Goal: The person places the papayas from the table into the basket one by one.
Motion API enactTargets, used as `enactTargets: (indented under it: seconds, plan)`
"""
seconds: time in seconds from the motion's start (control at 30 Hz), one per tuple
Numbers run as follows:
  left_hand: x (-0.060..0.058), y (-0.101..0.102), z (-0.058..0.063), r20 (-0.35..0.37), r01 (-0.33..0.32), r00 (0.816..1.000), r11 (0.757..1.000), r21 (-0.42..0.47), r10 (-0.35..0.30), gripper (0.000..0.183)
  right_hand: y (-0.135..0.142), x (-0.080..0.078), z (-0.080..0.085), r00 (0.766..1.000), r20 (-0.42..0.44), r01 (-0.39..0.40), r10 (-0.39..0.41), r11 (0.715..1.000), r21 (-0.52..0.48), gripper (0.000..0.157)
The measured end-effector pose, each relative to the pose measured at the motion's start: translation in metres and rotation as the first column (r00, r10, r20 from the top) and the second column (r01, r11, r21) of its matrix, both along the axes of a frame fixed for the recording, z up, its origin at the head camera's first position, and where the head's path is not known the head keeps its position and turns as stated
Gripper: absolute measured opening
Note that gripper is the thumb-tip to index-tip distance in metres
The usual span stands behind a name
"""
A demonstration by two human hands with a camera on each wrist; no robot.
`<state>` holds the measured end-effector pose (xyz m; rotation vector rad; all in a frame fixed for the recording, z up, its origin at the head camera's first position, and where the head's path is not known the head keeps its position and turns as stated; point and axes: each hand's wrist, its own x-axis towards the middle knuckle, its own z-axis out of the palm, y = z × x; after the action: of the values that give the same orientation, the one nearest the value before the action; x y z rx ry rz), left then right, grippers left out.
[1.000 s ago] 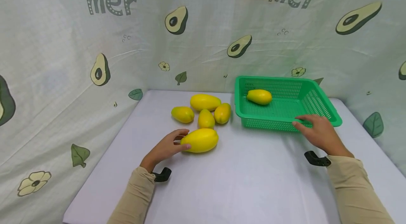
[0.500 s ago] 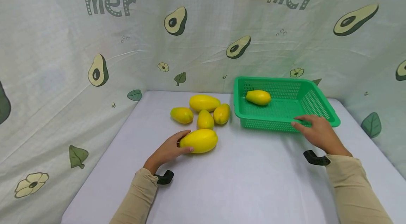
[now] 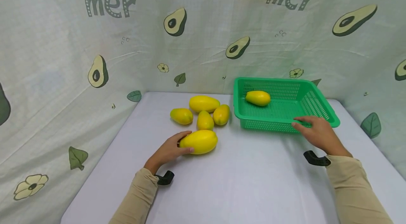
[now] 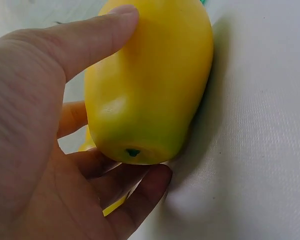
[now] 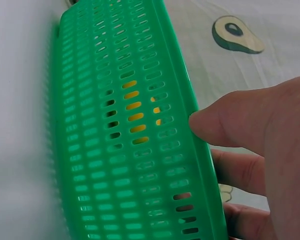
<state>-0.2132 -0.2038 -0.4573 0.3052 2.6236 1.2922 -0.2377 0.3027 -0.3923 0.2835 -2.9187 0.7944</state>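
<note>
A large yellow papaya [image 3: 198, 142] lies at the front of the fruit group, its greenish stem end facing my left hand [image 3: 169, 149]. That hand holds the papaya by this end, thumb along the near side and fingers around the far side and below, as the left wrist view [image 4: 132, 152] shows. At the near right rim of a green plastic basket [image 3: 266, 118] is my right hand [image 3: 317, 134]. In the right wrist view its thumb [image 5: 205, 125] presses the outside of the rim, with the fingers on the inner side, so the rim is pinched. Inside the basket lies one papaya [image 3: 258, 98].
Behind the held papaya lie a long yellow papaya [image 3: 204, 104] and smaller ones: a left one [image 3: 182, 116], a middle one [image 3: 205, 121] and a right one [image 3: 221, 114] close to the basket. A patterned cloth [image 3: 203, 61] hangs behind the white table [image 3: 241, 181].
My left hand has moved slightly right and its thumb and fingers have closed further over the papaya's end. The right hand has stayed on the basket rim.
</note>
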Motion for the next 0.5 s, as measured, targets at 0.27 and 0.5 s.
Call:
enactTargets:
  seconds: [0.27,0.5]
  plan:
    - [-0.0007,0.0019,0.0023,-0.013,-0.027,1.000,1.000,0.013,0.027,0.075,0.0009,-0.0008,0.0052,1.000,0.000,-0.009,0.009,1.000,0.005,0.056]
    - [0.0021,0.0015,0.0032,-0.012,-0.028,1.000,0.999,-0.030,0.028,0.077,0.0025,-0.0005,0.0032,1.000,0.020,-0.008,0.008,1.000,-0.001,0.056]
